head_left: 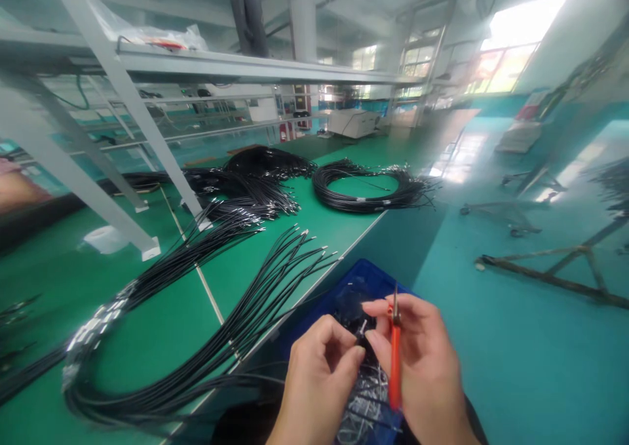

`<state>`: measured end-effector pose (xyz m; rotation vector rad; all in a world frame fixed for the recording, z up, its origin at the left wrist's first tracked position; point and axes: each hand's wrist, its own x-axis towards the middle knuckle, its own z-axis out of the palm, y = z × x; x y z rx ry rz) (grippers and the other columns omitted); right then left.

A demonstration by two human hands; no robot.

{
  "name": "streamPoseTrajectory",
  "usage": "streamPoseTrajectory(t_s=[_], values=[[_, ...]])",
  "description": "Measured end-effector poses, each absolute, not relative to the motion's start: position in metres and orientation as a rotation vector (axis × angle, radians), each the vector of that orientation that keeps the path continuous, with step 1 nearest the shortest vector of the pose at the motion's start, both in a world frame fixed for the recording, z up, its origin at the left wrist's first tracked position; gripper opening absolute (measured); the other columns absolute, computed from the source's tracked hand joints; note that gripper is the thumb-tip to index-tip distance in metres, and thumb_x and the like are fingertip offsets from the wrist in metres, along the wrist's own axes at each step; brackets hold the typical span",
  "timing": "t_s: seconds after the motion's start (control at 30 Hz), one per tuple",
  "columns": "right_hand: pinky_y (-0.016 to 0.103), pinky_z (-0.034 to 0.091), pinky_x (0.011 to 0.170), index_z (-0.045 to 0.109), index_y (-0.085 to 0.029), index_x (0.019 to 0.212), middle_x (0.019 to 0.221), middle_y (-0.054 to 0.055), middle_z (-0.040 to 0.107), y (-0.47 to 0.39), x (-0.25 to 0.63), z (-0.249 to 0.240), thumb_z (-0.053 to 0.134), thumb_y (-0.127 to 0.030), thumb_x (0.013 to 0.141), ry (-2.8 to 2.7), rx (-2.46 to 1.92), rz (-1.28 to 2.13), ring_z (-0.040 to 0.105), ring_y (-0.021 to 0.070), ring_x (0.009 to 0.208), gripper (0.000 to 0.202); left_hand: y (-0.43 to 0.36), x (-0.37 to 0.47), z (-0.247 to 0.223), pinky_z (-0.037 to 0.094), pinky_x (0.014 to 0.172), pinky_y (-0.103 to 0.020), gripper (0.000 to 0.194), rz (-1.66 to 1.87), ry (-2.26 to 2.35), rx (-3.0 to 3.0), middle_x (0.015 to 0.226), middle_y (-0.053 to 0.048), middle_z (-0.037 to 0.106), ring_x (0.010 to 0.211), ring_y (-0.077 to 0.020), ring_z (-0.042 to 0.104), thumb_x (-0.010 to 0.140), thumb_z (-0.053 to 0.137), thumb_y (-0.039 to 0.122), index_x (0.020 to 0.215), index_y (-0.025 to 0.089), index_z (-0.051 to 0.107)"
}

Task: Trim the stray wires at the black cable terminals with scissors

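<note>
My left hand (319, 369) is closed in a pinch on a thin black cable, whose pale tip (362, 327) shows just past the fingertips. Red-handled snips (395, 369) rest in my right hand (427, 360), pointed blade upward. My right thumb and forefinger are close to the cable tip; whether they touch it I cannot tell. Below both hands is a blue bin (363, 269) holding clear plastic scraps (363, 402). To the left, a bundle of black cables (196, 379) with metal-tipped ends curves across the green table.
A coiled cable bundle (344, 202) and more black cable piles (268, 163) lie farther along the green table (304, 202). White shelf posts (142, 111) rise at left beside a white roll (105, 238). A wheeled stand (555, 271) is on the floor at right.
</note>
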<state>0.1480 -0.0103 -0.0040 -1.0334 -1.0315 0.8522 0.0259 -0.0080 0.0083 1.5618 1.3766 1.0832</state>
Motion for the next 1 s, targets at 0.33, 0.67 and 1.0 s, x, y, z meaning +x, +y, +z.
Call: streamPoseTrajectory(t_s=[0.33, 0.67, 1.0], values=[[0.035, 0.051, 0.068, 0.046, -0.024, 0.121, 0.083, 0.004, 0.07, 0.004, 0.174, 0.003, 0.049, 0.006, 0.075, -1.937, -0.838, -0.056, 0.062, 0.0218, 0.075, 0.055, -0.01, 0.024, 0.008, 0.033, 0.05, -0.02, 0.013, 1.092, 1.333, 1.582, 0.058, 0.002, 0.05, 0.054, -0.0115, 0.044, 0.069, 0.052, 0.012, 0.058, 0.018, 0.049], [0.026, 0.05, 0.054, 0.066, -0.031, 0.089, 0.071, 0.0, 0.069, -0.028, 0.166, 0.004, 0.069, -0.021, 0.069, -1.598, -0.91, 0.952, 0.062, 0.0183, 0.056, 0.022, -0.002, 0.017, 0.005, 0.036, 0.054, -0.021, 0.009, 1.093, 1.302, 1.38, 0.059, 0.002, 0.052, 0.056, -0.0117, 0.045, 0.07, 0.059, 0.019, 0.064, 0.015, 0.054], [0.02, 0.049, 0.06, 0.059, -0.024, 0.09, 0.071, 0.0, 0.066, -0.024, 0.165, 0.006, 0.075, -0.033, 0.068, -1.052, -1.132, 1.256, 0.059, 0.0139, 0.066, 0.028, -0.009, 0.016, 0.009, 0.037, 0.056, -0.021, 0.009, 1.185, 1.367, 1.554, 0.061, 0.002, 0.053, 0.058, -0.0124, 0.048, 0.073, 0.06, 0.017, 0.065, 0.017, 0.055]])
